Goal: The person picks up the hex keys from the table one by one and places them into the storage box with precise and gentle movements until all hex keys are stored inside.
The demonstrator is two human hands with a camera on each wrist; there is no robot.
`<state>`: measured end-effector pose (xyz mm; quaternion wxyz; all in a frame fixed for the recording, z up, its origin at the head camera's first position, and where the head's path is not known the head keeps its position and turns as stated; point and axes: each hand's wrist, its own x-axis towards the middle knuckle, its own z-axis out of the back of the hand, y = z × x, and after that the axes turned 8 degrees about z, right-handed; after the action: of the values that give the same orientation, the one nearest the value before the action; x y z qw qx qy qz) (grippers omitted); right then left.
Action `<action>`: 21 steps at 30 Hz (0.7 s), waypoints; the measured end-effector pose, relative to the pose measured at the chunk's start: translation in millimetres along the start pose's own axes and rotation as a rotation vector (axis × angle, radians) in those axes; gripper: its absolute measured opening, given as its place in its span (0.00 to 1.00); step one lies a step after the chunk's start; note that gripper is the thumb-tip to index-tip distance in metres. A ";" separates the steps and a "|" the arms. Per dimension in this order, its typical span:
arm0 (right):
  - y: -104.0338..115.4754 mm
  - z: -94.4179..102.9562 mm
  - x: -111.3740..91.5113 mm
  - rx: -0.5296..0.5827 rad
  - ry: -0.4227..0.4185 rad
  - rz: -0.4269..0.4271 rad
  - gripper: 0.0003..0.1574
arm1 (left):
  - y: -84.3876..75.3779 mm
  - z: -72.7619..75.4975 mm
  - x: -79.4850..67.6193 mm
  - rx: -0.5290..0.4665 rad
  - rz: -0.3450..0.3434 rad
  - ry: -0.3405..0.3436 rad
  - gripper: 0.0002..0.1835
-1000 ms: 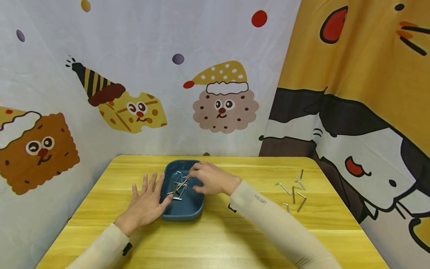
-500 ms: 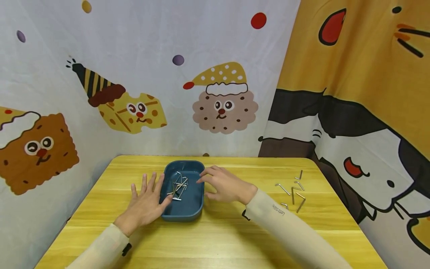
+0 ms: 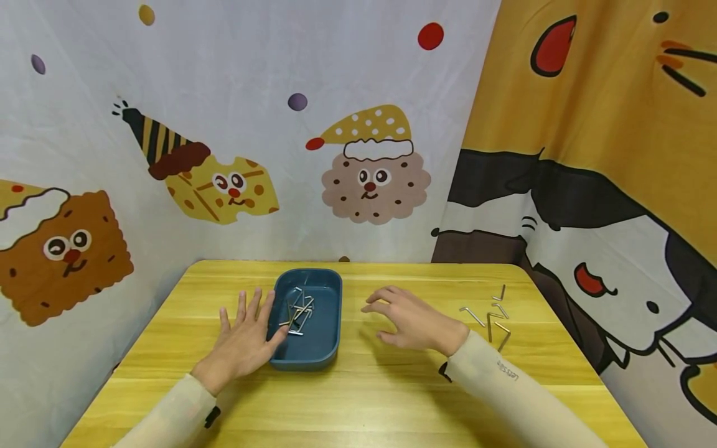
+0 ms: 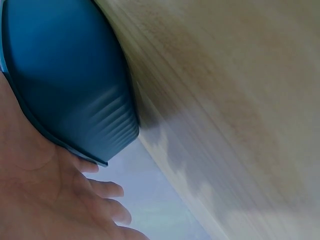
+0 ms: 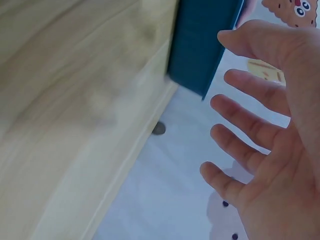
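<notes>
A dark blue rectangular tray [image 3: 319, 342] stands on the table, with several L-shaped hex keys [image 3: 297, 317] piled toward its left side. My left hand [image 3: 243, 339] lies along the tray's left rim, fingers spread and thumb reaching over the edge. In the left wrist view, the palm [image 4: 45, 185] is right at the rim of the tray [image 4: 70, 75]. To the right of the tray, my right hand [image 3: 411, 320] is above the table with relaxed fingers and nothing in it. The right wrist view shows its fingers [image 5: 250, 120] apart.
More hex keys [image 3: 490, 326] lie scattered on the table's right side. The wooden table [image 3: 358, 404] ends at the back against a patterned cloth [image 3: 302, 205], and a cat-printed curtain [image 3: 605, 267] hangs at the right.
My right hand has come out from over the tray and moved right, toward the scattered hex keys. The left hand and the tray have stayed in place.
</notes>
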<state>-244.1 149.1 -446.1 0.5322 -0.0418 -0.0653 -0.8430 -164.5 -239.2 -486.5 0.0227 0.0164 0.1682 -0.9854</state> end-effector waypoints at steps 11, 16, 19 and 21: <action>-15.4 -1.2 -54.0 0.030 -0.021 -0.067 0.36 | 0.1 1.1 -1.3 0.010 0.005 -0.011 0.51; -20.5 -0.6 -75.8 0.044 -0.034 -0.085 0.36 | -0.7 2.9 -0.3 0.009 0.001 -0.010 0.51; -22.9 1.0 -89.1 0.056 -0.025 -0.107 0.37 | -1.0 2.9 -0.5 0.008 -0.001 -0.004 0.51; -25.2 1.7 -98.2 0.064 -0.017 -0.125 0.38 | -1.3 2.4 -0.8 0.008 0.000 0.000 0.51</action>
<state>-224.6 247.7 -459.8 0.4788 -0.0280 -0.0991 -0.8718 -163.8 -238.8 -483.8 0.0226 0.0168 0.1642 -0.9860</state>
